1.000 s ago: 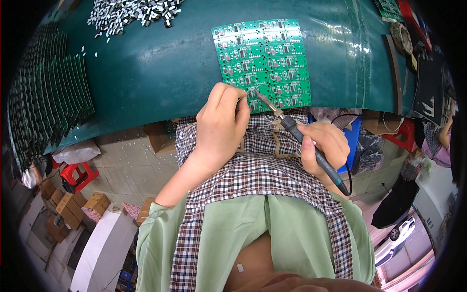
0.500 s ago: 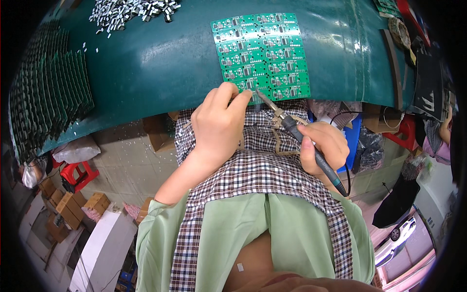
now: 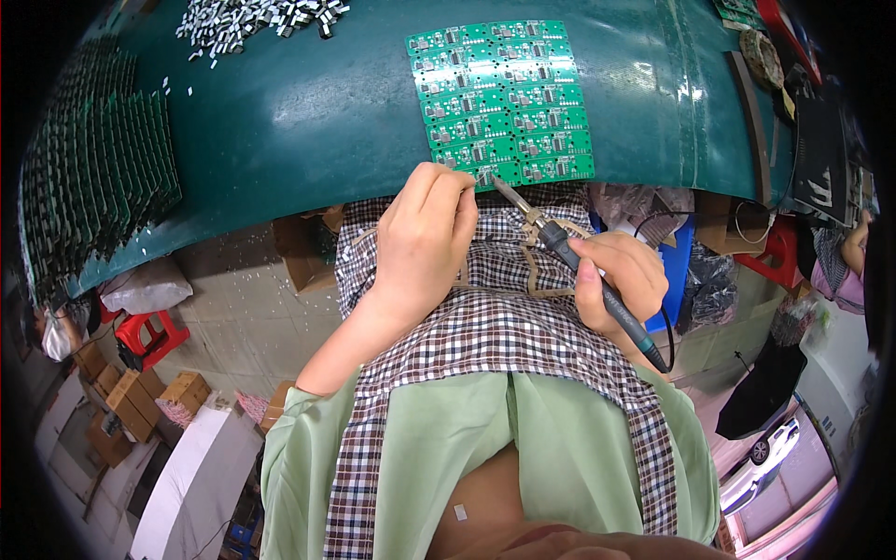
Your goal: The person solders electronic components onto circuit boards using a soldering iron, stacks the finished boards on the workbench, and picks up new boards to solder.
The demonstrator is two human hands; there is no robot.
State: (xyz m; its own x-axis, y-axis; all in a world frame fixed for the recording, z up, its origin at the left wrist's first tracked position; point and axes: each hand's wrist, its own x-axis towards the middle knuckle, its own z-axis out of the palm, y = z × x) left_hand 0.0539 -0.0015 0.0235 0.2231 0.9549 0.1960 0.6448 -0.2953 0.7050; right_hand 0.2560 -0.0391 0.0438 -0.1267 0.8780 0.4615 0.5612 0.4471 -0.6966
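A green panel of joined circuit boards [image 3: 551,118] lies flat at the table's near edge, small dark and silver parts on each board. My right hand [image 3: 623,285] is closed around a soldering iron [image 3: 560,245], held like a pen. The iron's tip points up and left and meets the panel's lowest left board, or hovers just over it. Beside the panel's near left corner is my left hand [image 3: 427,229], fingers bent and drawn together close to the tip. Whatever its fingertips pinch, if anything, is hidden.
Stacked green circuit panels [image 3: 103,177] stand in rows at the table's left. A heap of small white and black parts [image 3: 252,23] lies at the far left. A dark bar [image 3: 749,126] rests at the right. The iron's black cord [image 3: 668,327] hangs beside my right wrist.
My left hand's thumb and fingertips have drawn back slightly left, away from the iron's tip. My right hand and the iron stay almost in place. The whole view has shifted slightly.
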